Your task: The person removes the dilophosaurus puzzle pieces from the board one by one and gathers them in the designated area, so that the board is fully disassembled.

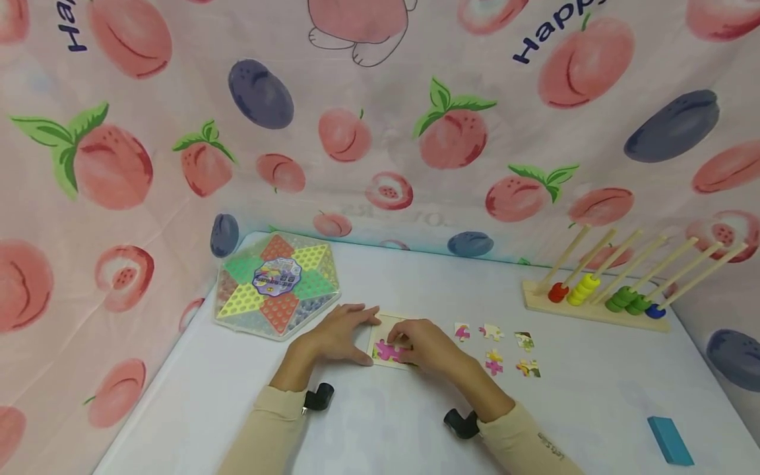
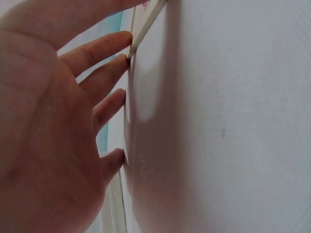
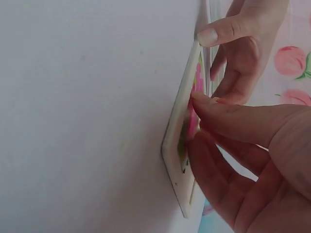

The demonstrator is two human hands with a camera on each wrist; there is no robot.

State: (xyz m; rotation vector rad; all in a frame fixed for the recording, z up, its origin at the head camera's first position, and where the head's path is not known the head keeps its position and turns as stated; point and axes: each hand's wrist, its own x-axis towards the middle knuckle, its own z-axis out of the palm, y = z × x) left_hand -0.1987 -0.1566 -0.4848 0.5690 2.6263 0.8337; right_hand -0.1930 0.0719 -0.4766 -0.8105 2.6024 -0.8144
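At lower centre of the frame, a shallow, square-cornered, wood-like tray [image 1: 386, 326] held knobbly pink puzzle pieces [image 1: 386, 351]; the left grip [image 1: 338, 335] spread along its edge, the right grip [image 1: 432, 344] curled over them, whether pinching one I couldn't tell.

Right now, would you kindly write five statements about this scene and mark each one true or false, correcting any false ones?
1. The left hand touches the pale, rectangular wooden puzzle frame. True.
2. Seven small, colourful printed puzzle pieces lie loose to the frame's right. False: five puzzle pieces lie there.
3. The hexagonal game board with a multicoloured star pattern lies left of the frame. True.
4. The right hand rests on the flat, rectangular blue block. False: the right hand is at the frame; the blue block lies farther right, untouched.
5. The pale wooden rod stand holds round yellow beads. True.
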